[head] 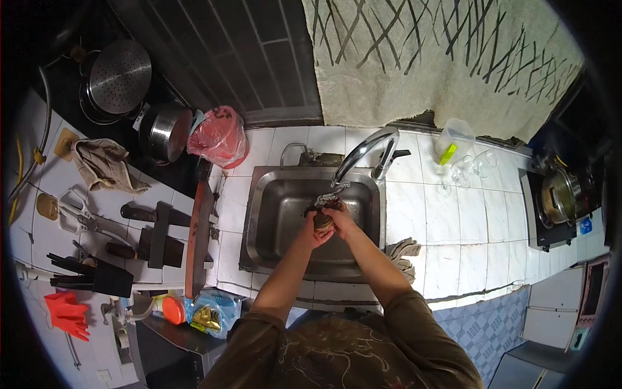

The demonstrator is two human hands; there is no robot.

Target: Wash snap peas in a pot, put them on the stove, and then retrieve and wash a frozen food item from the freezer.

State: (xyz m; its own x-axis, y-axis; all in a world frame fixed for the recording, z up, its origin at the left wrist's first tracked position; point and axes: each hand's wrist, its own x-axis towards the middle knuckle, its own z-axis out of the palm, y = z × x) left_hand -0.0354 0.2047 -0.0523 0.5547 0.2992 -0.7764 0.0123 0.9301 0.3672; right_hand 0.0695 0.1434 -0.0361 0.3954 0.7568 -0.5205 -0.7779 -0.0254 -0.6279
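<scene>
Over the stainless steel sink basin (pixel 282 233), both hands are together around a small dark brown and yellowish item (pixel 322 221). What the item is, I cannot tell. My left hand (pixel 316 234) holds it from the left and below. From the right, my right hand (pixel 342 220) grips it, thumb across the top. Water runs from the curved chrome faucet (pixel 357 153) onto the item's far end, where a darker part sticks out.
A red bin lined with a plastic bag (pixel 218 138) stands at the back left. Wine glasses (pixel 461 170) and a clear plastic container (pixel 456 136) are at the back right. Grey cloth gloves (pixel 404 255) lie by the sink's right edge. Left are knives and scissors (pixel 87 219); far right, a pot (pixel 560 197).
</scene>
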